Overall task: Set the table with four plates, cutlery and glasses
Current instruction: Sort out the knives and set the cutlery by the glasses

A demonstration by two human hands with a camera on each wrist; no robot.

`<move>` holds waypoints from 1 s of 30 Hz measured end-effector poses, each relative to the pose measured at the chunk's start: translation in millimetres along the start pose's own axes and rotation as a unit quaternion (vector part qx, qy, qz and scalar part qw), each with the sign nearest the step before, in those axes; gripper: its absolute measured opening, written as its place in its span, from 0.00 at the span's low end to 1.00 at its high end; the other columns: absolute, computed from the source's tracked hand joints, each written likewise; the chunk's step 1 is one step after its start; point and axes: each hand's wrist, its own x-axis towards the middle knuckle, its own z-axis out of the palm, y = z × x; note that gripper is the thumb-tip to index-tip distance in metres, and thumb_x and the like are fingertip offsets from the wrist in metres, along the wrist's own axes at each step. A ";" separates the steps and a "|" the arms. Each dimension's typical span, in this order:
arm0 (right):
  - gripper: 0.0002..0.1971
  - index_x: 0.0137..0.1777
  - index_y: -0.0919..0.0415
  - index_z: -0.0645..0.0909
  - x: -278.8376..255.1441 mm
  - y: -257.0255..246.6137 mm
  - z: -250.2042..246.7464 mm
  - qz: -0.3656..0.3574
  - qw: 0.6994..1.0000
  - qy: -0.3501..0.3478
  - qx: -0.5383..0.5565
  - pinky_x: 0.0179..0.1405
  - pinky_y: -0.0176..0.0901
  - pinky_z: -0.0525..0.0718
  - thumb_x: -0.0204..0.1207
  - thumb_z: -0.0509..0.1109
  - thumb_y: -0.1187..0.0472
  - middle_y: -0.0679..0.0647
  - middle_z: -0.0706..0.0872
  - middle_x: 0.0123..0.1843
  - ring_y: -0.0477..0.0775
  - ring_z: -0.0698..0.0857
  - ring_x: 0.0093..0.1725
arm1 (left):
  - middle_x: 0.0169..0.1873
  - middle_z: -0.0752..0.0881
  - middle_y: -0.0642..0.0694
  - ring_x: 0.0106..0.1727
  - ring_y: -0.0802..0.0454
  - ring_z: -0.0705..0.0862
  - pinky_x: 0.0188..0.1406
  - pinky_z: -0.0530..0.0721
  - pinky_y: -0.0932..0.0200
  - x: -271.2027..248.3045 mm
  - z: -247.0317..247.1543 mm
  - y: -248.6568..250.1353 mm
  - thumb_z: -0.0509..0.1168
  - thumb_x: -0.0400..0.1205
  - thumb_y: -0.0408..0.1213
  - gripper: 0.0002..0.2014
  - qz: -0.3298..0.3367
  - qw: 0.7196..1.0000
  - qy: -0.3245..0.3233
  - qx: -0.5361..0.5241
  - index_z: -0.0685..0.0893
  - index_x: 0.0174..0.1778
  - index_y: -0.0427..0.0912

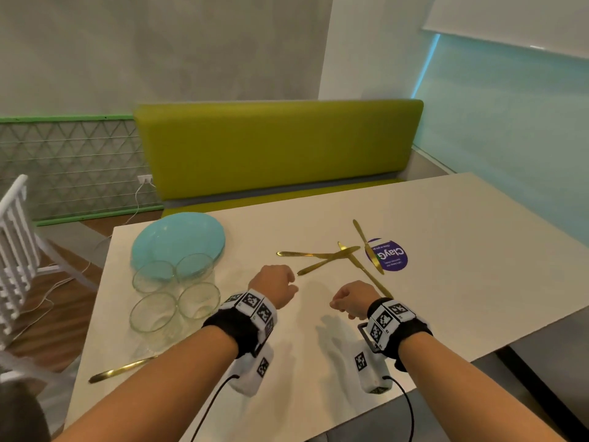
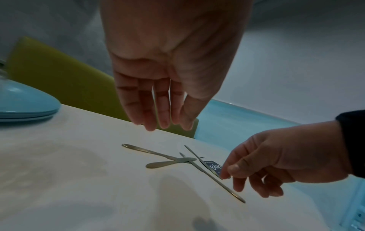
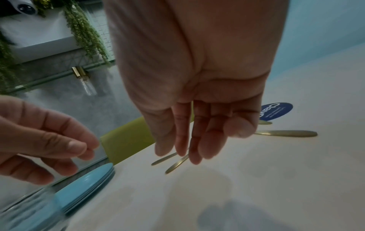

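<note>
A stack of light blue plates (image 1: pixel 178 239) lies at the table's far left, with several clear glasses (image 1: pixel 175 291) grouped just in front of it. Several gold cutlery pieces (image 1: pixel 334 256) lie crossed in the middle of the table. One more gold piece (image 1: pixel 122 368) lies near the front left edge. My left hand (image 1: pixel 280 283) hovers just short of the crossed cutlery, its fingers (image 2: pixel 158 112) hanging loose and holding nothing. My right hand (image 1: pixel 349 299) hovers beside the end of a long knife (image 2: pixel 217 179), its fingers (image 3: pixel 189 140) relaxed and holding nothing.
The white table (image 1: pixel 446 282) carries a round purple sticker (image 1: pixel 387 254) under one knife. A green bench (image 1: pixel 277 148) runs behind the far edge. A white chair (image 1: pixel 16 244) stands to the left, with cables on the floor.
</note>
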 end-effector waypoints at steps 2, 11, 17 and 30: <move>0.14 0.58 0.60 0.84 16.4 14.1 -16.9 0.013 1.000 0.003 0.001 0.32 0.32 0.78 0.78 0.68 0.53 0.50 0.85 0.47 0.43 0.81 0.34 | 0.62 0.84 0.46 0.64 0.48 0.81 0.64 0.80 0.54 26.1 3.0 15.7 0.63 0.81 0.43 0.14 -0.003 1.000 -0.017 0.007 0.83 0.61 0.47; 0.13 0.59 0.60 0.85 86.3 72.5 -79.5 0.042 0.999 0.031 0.004 0.54 0.40 0.82 0.79 0.68 0.55 0.55 0.88 0.56 0.49 0.81 0.46 | 0.62 0.84 0.42 0.62 0.46 0.83 0.59 0.80 0.55 134.9 48.4 62.0 0.60 0.83 0.37 0.15 -0.018 0.993 -0.073 0.092 0.81 0.63 0.40; 0.14 0.58 0.60 0.86 120.0 98.0 -102.3 0.038 0.999 0.027 -0.015 0.58 0.39 0.80 0.79 0.67 0.54 0.52 0.84 0.49 0.49 0.80 0.49 | 0.63 0.82 0.42 0.65 0.47 0.81 0.62 0.81 0.55 172.2 75.3 69.0 0.60 0.83 0.38 0.16 -0.029 0.986 -0.087 0.136 0.80 0.66 0.42; 0.13 0.56 0.62 0.86 160.8 91.9 -98.8 0.012 1.000 0.017 0.008 0.64 0.44 0.82 0.80 0.67 0.55 0.56 0.88 0.53 0.55 0.85 0.58 | 0.49 0.84 0.43 0.55 0.47 0.86 0.51 0.82 0.61 195.1 79.9 76.2 0.62 0.80 0.35 0.12 -0.035 0.973 -0.124 0.194 0.84 0.56 0.37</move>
